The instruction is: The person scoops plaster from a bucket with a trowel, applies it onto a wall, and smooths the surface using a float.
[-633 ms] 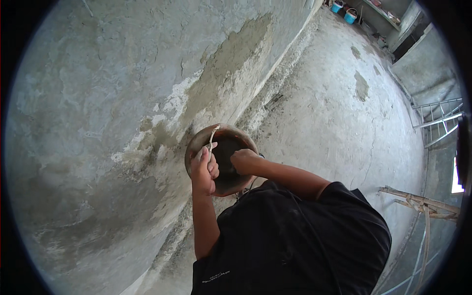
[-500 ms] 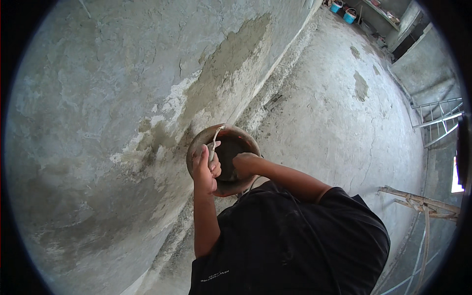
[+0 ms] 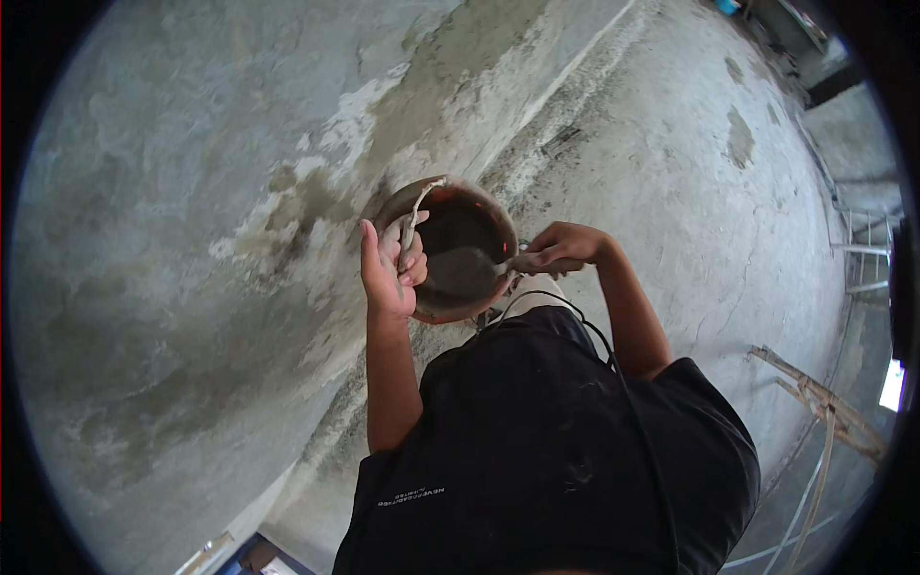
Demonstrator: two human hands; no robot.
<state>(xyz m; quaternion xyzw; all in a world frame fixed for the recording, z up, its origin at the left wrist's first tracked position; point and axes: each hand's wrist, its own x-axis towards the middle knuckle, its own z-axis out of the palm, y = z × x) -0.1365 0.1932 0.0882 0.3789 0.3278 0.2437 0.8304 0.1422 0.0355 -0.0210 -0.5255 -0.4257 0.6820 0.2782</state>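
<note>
A mortar-stained bucket (image 3: pixel 498 216) with a dark inside and orange-red marks hangs in front of me, close to the wall. My left hand (image 3: pixel 395 273) is closed round its pale, rope-like handle (image 3: pixel 418 203), with the thumb sticking up. On the right side of the bucket, my right hand (image 3: pixel 567 251) grips the handle of a trowel. The grey, rounded trowel blade (image 3: pixel 462 273) lies over the bucket's mouth, inside the rim. How much mortar the bucket holds is hard to make out in the shadow.
A rough plastered wall (image 3: pixel 192 192) with damp and flaking patches rises on the left. Concrete floor (image 3: pixel 661 182) stretches to the right. A wooden trestle (image 3: pixel 824 402) and a metal frame (image 3: pixel 865 249) stand at the far right. A black cable (image 3: pixel 628 412) runs down my shirt.
My right hand has come out of the bucket to its right side, and the trowel now shows. The bucket and my left hand sit higher in the view.
</note>
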